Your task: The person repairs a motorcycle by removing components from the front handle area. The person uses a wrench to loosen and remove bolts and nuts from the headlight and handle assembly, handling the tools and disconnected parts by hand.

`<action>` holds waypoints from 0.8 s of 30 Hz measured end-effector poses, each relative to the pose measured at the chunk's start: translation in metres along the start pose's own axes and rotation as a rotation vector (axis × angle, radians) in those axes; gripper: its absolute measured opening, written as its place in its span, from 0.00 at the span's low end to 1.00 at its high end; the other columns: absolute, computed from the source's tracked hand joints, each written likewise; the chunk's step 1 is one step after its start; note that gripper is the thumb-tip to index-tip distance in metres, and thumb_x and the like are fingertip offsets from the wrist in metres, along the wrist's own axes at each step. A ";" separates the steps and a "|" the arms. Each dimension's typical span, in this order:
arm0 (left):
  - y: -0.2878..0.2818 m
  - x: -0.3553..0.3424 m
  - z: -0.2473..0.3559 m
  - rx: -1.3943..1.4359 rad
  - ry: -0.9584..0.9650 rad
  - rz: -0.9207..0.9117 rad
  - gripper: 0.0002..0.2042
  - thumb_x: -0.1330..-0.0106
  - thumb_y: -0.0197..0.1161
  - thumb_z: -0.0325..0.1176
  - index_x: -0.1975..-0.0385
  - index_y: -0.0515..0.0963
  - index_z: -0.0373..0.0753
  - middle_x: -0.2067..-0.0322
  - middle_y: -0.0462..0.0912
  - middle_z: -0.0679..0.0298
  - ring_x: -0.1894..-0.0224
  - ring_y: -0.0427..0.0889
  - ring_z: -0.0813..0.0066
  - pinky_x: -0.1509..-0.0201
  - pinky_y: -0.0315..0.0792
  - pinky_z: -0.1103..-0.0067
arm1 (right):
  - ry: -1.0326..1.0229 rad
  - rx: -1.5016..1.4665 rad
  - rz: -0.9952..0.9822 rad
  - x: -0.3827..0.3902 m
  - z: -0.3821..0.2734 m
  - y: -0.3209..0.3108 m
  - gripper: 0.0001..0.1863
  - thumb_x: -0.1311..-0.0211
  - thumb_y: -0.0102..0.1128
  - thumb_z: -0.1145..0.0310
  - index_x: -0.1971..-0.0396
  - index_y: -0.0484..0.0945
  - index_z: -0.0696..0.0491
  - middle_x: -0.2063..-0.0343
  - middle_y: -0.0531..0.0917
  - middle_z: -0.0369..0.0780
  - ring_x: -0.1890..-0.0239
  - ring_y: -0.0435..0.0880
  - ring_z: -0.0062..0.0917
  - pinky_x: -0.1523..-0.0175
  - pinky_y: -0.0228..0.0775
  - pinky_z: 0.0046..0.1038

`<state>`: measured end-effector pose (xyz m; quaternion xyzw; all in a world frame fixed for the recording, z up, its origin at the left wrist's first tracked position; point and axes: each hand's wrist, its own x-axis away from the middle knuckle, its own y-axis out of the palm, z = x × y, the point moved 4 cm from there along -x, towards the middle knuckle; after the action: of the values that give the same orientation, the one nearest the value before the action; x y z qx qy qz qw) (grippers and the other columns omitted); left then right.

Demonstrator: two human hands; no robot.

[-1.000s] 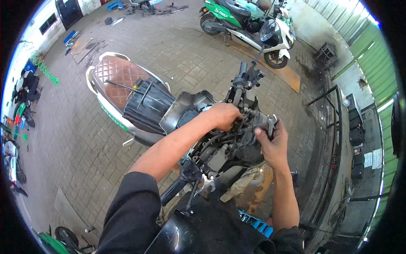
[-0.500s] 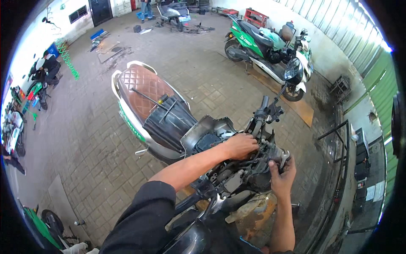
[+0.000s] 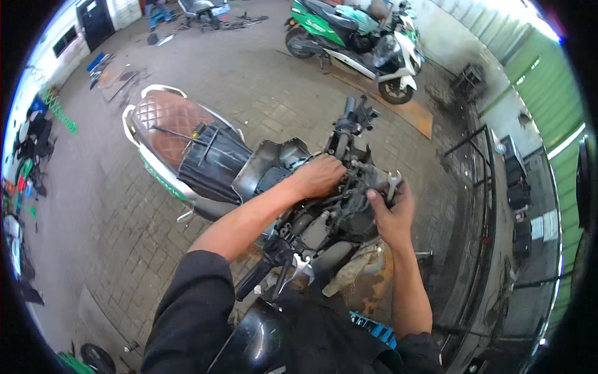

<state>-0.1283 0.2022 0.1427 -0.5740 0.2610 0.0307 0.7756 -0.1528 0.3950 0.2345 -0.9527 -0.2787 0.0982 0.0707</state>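
A scooter with a brown quilted seat point(image 3: 168, 118) stands before me, its front covers off and its cables and frame bare. My left hand point(image 3: 321, 176) reaches across to the steering column, fingers curled down among the parts below the handlebar point(image 3: 344, 134). What its fingertips grip is hidden. In my right hand point(image 3: 397, 215) is an open-ended wrench point(image 3: 394, 182), its jaw pointing up, held beside the dark front housing point(image 3: 360, 218). The thumb rests near that housing.
Black-covered tools or parts point(image 3: 215, 156) lie on the scooter's footwell side of the seat. A mirror point(image 3: 252, 340) juts up close to me. Another green-and-white scooter point(image 3: 349, 37) is parked beyond. Metal rails point(image 3: 489, 181) run along the right wall. A blue slatted piece point(image 3: 372, 328) lies low.
My view has tilted down and turned to the right, so the scooter sits further left and higher in the picture. Both hands keep nearly the same places on it.
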 end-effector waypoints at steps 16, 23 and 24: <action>-0.011 0.004 -0.003 0.333 -0.189 -0.041 0.21 0.50 0.65 0.25 0.52 0.77 0.38 0.53 0.80 0.50 0.47 0.78 0.46 0.47 0.74 0.58 | -0.091 0.103 -0.059 -0.012 0.000 0.003 0.16 0.40 0.68 0.76 0.54 0.74 0.62 0.64 0.83 0.40 0.63 0.79 0.22 0.58 0.73 0.27; 0.004 -0.006 -0.009 0.132 -0.128 -0.164 0.14 0.50 0.65 0.29 0.61 0.81 0.43 0.66 0.80 0.53 0.57 0.82 0.49 0.55 0.76 0.60 | -0.164 0.244 -0.170 -0.014 -0.015 0.008 0.16 0.40 0.68 0.75 0.56 0.74 0.62 0.67 0.82 0.41 0.63 0.79 0.22 0.59 0.72 0.27; 0.001 -0.011 -0.011 0.132 -0.128 -0.159 0.14 0.50 0.65 0.29 0.61 0.81 0.43 0.66 0.80 0.53 0.57 0.82 0.49 0.55 0.76 0.60 | -0.167 0.248 -0.171 -0.017 -0.011 0.008 0.16 0.40 0.68 0.75 0.56 0.74 0.62 0.67 0.82 0.41 0.63 0.79 0.22 0.59 0.72 0.27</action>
<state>-0.1417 0.1952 0.1445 -0.5374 0.1660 -0.0119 0.8267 -0.1597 0.3782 0.2461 -0.8981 -0.3495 0.2040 0.1723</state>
